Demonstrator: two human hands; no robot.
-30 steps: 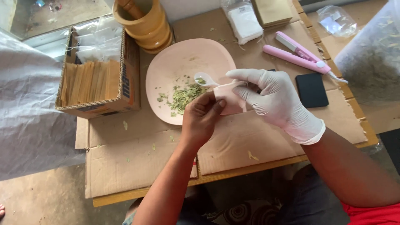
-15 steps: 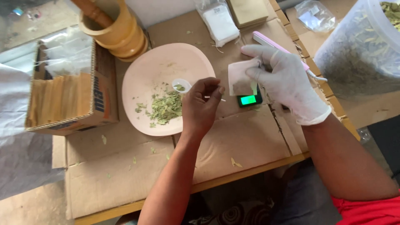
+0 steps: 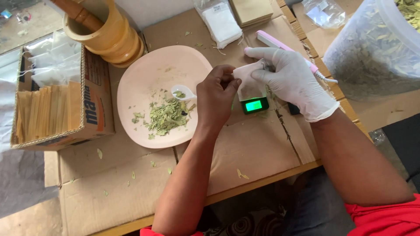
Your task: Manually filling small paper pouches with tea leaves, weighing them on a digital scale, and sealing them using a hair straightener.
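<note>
Cardboard-covered tabletop (image 3: 245, 148), seen from above, w/ loose leaf bits scattered over it. Bare left hand (image 3: 214, 96) & white-gloved right hand (image 3: 291, 83) both pinch a small white paper sachet (image 3: 248, 81), fingers closed on its edges; sachet sits over a small black pocket scale w/ lit green display (image 3: 256, 105), contact w/ the scale can't be told. Round pale pink plate (image 3: 151, 74) lies just left of the left hand, holding a pile of crushed green dried leaves (image 3: 168, 116) and a small white spoon (image 3: 183, 92) w/ a few leaf bits in it. Wooden mortar w/ pestle (image 3: 105, 32) stands behind the plate. Open cardboard box of tan paper sleeves (image 3: 52, 109) at far left. Pink & white slim heat-sealer tool (image 3: 273, 41) lies behind the right hand. Big clear plastic bag of dried leaves (image 3: 372, 57) at far right, stack of white sachets in clear wrap (image 3: 221, 22) at the back
</note>
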